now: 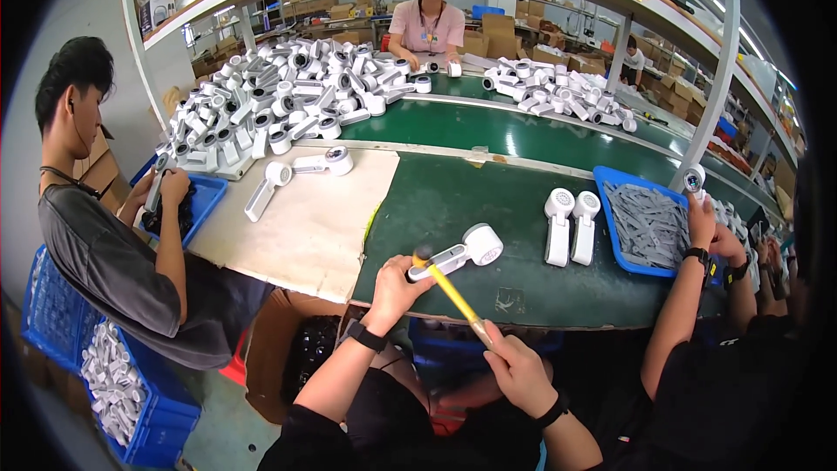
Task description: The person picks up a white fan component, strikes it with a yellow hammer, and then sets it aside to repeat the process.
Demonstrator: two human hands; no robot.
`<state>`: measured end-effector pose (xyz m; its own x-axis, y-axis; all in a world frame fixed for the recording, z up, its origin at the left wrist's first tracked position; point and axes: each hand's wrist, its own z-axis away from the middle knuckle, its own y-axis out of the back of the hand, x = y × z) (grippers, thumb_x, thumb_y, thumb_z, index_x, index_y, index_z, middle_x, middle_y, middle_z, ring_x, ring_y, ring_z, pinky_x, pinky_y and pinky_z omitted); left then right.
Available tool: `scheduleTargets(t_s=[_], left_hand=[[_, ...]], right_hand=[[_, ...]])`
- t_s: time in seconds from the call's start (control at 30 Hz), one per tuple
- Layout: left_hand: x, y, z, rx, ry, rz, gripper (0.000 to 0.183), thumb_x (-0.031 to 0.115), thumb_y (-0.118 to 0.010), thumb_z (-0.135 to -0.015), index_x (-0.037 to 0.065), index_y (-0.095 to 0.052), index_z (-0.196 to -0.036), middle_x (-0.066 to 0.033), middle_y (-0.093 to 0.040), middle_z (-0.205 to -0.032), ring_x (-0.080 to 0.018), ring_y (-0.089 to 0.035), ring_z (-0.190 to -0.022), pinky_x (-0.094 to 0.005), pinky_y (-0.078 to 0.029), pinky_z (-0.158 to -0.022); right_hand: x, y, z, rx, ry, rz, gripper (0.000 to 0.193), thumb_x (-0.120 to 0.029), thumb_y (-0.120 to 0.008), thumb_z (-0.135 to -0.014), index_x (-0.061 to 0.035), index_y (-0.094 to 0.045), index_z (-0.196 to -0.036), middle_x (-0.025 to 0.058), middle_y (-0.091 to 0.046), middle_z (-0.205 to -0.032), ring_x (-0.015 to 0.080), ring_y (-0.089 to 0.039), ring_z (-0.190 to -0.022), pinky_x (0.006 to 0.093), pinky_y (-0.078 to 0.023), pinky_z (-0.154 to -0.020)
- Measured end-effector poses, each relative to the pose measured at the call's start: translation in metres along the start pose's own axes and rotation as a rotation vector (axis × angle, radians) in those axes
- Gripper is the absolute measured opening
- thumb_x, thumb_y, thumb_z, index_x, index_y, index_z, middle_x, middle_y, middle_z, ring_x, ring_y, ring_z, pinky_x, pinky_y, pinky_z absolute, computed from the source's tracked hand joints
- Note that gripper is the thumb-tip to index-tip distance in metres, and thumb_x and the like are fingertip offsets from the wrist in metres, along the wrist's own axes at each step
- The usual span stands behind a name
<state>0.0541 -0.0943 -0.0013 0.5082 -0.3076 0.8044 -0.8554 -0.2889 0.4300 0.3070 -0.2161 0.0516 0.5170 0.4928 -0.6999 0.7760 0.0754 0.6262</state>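
My left hand is wrapped round the handle end of a white and grey handheld fan, which lies on the green table with its round head to the right. In my right hand is a hammer with a yellow handle and a dark head. The hammer's head is over the fan's handle, close to my left fingers; whether it touches cannot be made out. Two more fans lie side by side to the right. On the beige sheet at the left rest another two fans.
A large heap of fans covers the far left; a smaller heap lies by the green conveyor. A blue tray holds grey strips. Co-workers sit left, right and opposite. An open cardboard box stands below the table edge.
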Motion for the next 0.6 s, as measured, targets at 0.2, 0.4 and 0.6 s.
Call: scheduleTargets(t_s=[0.2, 0.4, 0.6], left_hand=[[0.000, -0.002, 0.002, 0.005, 0.008, -0.066, 0.037, 0.019, -0.087, -0.069, 0.001, -0.072, -0.098, -0.0168, -0.069, -0.093, -0.0289, -0.069, -0.087, -0.0357, -0.053, -0.080], [0.007, 0.002, 0.005, 0.025, -0.057, -0.055, 0.034, 0.015, -0.085, -0.070, -0.001, -0.071, -0.096, -0.0160, -0.070, -0.090, -0.0307, -0.066, -0.086, -0.0367, -0.052, -0.080], [0.007, 0.004, 0.004, 0.023, -0.083, -0.145, 0.033, 0.017, -0.085, -0.070, 0.002, -0.073, -0.097, -0.0139, -0.071, -0.093, -0.0307, -0.063, -0.094, -0.0377, -0.049, -0.087]], right_hand=[[-0.015, 0.000, 0.005, -0.006, 0.021, 0.028, 0.050, -0.005, -0.064, -0.089, -0.0046, -0.053, -0.137, 0.0139, -0.058, -0.085, 0.0313, -0.059, -0.072, 0.0365, -0.048, -0.067], [-0.003, 0.009, 0.012, 0.131, 0.041, 0.008, 0.052, -0.001, -0.061, -0.090, -0.0017, -0.048, -0.141, 0.0133, -0.055, -0.083, 0.0251, -0.057, -0.071, 0.0330, -0.047, -0.069], [0.015, 0.016, 0.006, 0.147, -0.058, 0.067, 0.051, -0.006, -0.060, -0.092, -0.0071, -0.049, -0.142, 0.0155, -0.057, -0.086, 0.0341, -0.060, -0.075, 0.0392, -0.049, -0.067]])
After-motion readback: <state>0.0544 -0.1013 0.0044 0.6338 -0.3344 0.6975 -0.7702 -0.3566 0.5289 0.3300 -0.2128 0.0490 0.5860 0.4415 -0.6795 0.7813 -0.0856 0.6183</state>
